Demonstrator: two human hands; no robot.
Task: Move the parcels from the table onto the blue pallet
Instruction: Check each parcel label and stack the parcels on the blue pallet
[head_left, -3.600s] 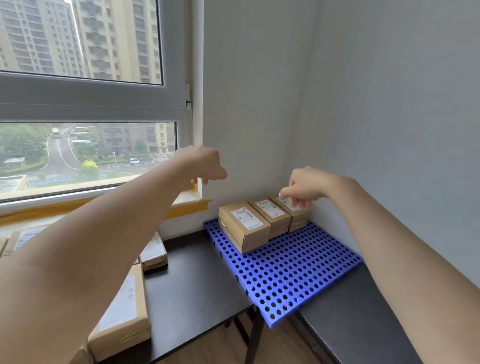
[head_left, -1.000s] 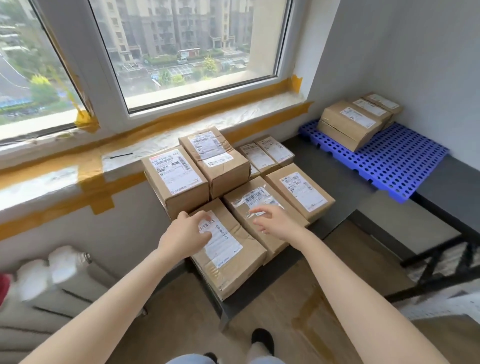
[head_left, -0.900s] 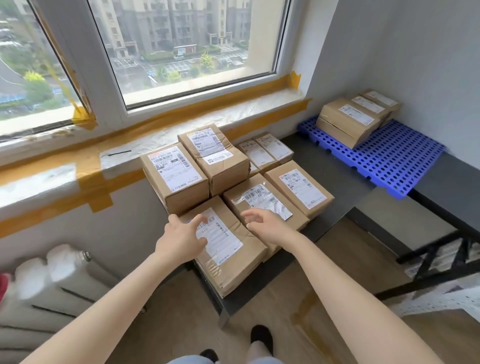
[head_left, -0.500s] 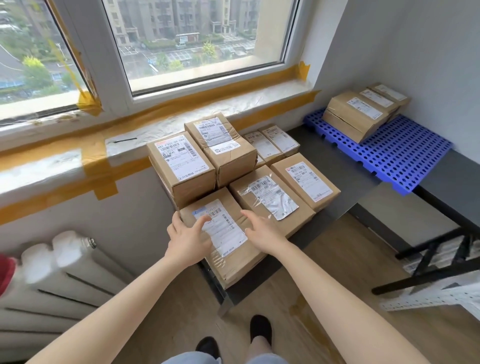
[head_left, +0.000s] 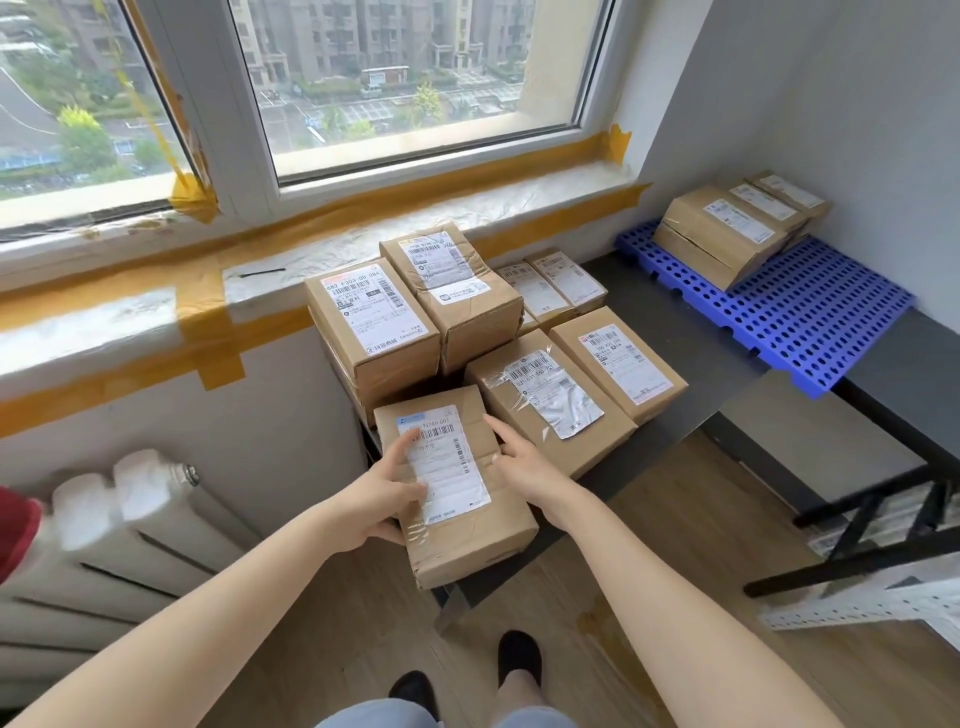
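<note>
The nearest brown parcel (head_left: 467, 540) with a white label lies at the front corner of the dark table (head_left: 691, 332), overhanging its edge. My left hand (head_left: 382, 501) grips its left side, thumb on the label and fingers curled under. My right hand (head_left: 519, 467) presses straight fingers against its right edge. Several more parcels sit behind it: a tall stack (head_left: 371, 322), (head_left: 452, 280), two flat ones (head_left: 550, 400), (head_left: 618, 364) and small ones (head_left: 550, 286). The blue pallet (head_left: 810, 322) lies at the far right, carrying three parcels (head_left: 711, 234) along its back.
A taped windowsill (head_left: 363, 234) runs behind the table. A white radiator (head_left: 130, 519) stands low on the left. The black frame (head_left: 883, 519) of a second table under the pallet juts out at the right. My feet (head_left: 514, 654) stand on the wooden floor.
My left hand has slid down the near parcel's left side and curled around it. My right hand has settled against its right edge. Earlier I was at the pallet.
</note>
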